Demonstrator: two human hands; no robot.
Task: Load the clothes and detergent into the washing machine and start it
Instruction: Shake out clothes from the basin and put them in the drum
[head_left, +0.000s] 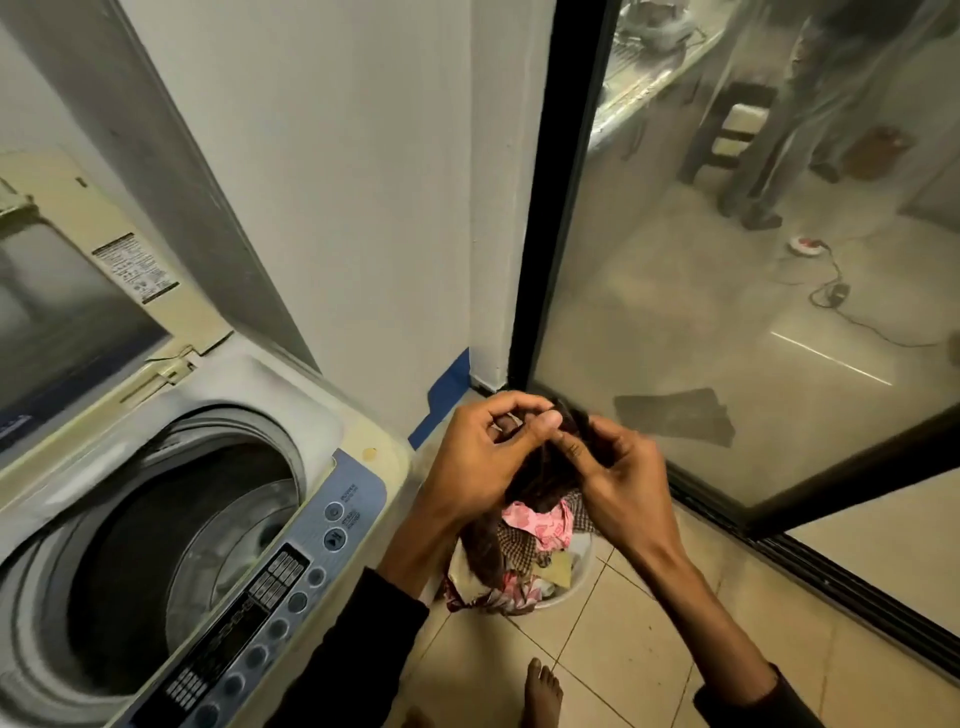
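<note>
Tiled floor (613, 649) is carrying a laundry basket (574, 584) beside the open washing machine (171, 519). Left hand (478, 462) and right hand (618, 473) are both pinching a dark garment (545, 478) above it.

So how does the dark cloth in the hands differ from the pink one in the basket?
The dark garment is plain brown-black and held up by both hands; the pink garment is patterned and lies in the white basket. The dark one hangs long; the pink one is crumpled. Neither is in the washing machine yet.

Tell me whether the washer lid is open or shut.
Open: the lid stands raised behind the tub, whose dark inside is exposed.
</note>
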